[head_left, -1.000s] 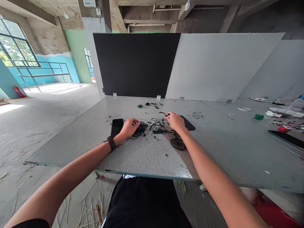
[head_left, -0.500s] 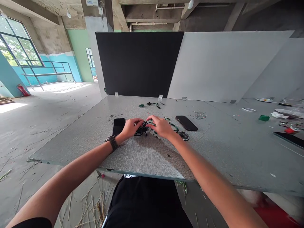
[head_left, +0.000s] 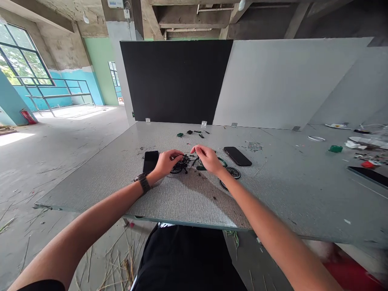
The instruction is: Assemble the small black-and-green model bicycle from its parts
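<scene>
A small black wheeled model part (head_left: 181, 165), with a spoked wheel, stands on the grey textured table. My left hand (head_left: 167, 162) is closed on its upper left side, fingertips pinched at the top. Just to the right, my right hand (head_left: 207, 158) hovers with fingers drawn together; whatever may be between them is too small to make out. Under and beside it lie green model parts (head_left: 222, 162). A loose black spoked wheel (head_left: 233, 173) rests near my right wrist, and a second one is partly hidden by the forearm.
A black phone (head_left: 150, 161) lies left of my left hand, another phone (head_left: 238, 156) to the right. Small green and black pieces (head_left: 190, 132) lie farther back. Black and white panels (head_left: 178, 81) stand along the back edge. At far right are a green piece (head_left: 336, 149) and a dark tablet (head_left: 368, 180).
My right hand has drawn back to the right, away from the black model part, and its fingers have come closer together. My left hand stays at the part.
</scene>
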Demonstrator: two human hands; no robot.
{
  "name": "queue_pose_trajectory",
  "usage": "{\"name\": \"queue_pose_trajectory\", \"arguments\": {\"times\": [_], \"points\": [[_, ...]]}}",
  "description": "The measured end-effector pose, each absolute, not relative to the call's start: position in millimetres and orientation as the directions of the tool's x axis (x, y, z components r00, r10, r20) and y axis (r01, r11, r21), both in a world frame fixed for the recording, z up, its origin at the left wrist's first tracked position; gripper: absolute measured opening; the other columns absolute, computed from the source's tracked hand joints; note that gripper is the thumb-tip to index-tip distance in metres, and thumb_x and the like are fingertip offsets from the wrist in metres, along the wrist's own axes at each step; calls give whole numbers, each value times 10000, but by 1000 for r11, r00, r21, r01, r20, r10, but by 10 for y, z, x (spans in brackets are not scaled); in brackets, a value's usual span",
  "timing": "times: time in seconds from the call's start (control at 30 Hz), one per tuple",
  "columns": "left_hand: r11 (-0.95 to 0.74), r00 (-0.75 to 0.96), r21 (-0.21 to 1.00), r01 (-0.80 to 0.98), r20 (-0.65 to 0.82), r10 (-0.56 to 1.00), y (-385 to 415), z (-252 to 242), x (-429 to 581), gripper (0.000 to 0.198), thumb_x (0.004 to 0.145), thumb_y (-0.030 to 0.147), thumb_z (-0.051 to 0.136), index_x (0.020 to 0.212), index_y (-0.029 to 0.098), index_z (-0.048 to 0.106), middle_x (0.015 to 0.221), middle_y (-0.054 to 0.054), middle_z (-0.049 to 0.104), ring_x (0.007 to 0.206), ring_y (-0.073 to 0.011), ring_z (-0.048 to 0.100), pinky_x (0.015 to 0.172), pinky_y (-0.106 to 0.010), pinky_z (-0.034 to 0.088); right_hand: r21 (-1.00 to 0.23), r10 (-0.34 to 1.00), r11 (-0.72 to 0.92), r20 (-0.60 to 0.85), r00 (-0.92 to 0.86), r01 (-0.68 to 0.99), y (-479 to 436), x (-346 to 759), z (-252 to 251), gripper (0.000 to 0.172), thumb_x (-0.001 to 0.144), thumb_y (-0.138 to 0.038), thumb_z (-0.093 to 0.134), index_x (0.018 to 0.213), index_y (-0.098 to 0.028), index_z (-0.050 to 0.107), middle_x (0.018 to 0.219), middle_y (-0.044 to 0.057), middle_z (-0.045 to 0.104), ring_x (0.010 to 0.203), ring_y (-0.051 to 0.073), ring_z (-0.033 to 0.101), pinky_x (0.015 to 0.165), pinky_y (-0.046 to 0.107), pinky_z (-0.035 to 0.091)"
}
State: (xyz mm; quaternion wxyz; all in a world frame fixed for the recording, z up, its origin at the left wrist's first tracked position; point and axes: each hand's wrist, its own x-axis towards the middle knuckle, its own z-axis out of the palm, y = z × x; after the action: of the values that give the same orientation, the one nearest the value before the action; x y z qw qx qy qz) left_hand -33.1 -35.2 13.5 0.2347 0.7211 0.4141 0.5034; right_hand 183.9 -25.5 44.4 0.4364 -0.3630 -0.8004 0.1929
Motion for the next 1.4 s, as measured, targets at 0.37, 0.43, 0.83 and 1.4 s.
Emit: {"name": "queue_pose_trajectory", "arguments": {"times": [0.37,0.43,0.83,1.4], "points": [[-527,58,799,289,535,843,-320,119,-330,170,905,329,642,932,182,722,867,-58,776,806,-182,718,779,-315,535,-853,813,495,388,-433,165,-203,1780,353,409,748,-564,796,935,-203,752,745,12,666,630,145,575,623,297,472],[-524,47,803,284,534,844,-307,109,-334,168,901,325,646,936,179,721,864,-61,775,805,-183,719,783,-318,538,-872,828,470,380,-411,140,-197,1770,351,420,737,-565,803,938,-198,766,760,18,683,634,138,562,644,300,479],[-594,109,698,399,607,787,-328,123,-359,117,889,302,688,925,238,778,937,-27,797,825,-184,713,783,-313,533,-884,885,403,311,-346,238,-217,1820,373,426,999,-631,366,954,-245,541,658,-52,446,482,112,408,468,256,396],[-598,191,703,383,574,797,-315,104,-343,107,859,308,705,860,205,736,859,-27,765,764,-162,661,745,-292,510,-641,708,695,531,-466,325,-196,1863,367,173,866,-383,705,937,-258,802,981,73,741,901,221,693,846,407,560]]}}
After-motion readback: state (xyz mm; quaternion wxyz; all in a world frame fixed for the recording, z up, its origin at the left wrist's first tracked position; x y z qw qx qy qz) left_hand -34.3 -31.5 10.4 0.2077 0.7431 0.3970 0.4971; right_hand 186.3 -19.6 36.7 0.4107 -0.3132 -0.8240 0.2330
